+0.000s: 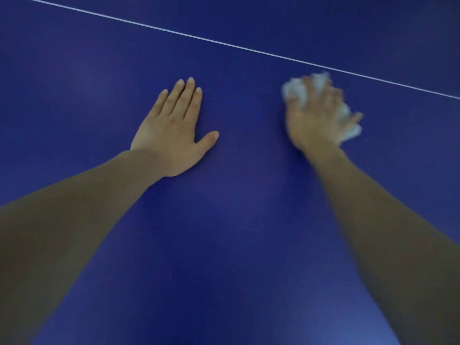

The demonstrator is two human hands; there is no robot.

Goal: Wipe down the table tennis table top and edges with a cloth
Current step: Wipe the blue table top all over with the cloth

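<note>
The blue table tennis table top point(236, 220) fills the whole view. My left hand point(174, 130) lies flat on it, palm down, fingers together and thumb spread, holding nothing. My right hand point(318, 115) is blurred and presses a crumpled white cloth point(295, 90) against the surface. The cloth shows past the fingertips and at the hand's right side; the rest is hidden under the palm.
A thin white line point(224, 43) crosses the table top diagonally from the upper left to the right edge, just beyond my right hand. No table edge or net is in view.
</note>
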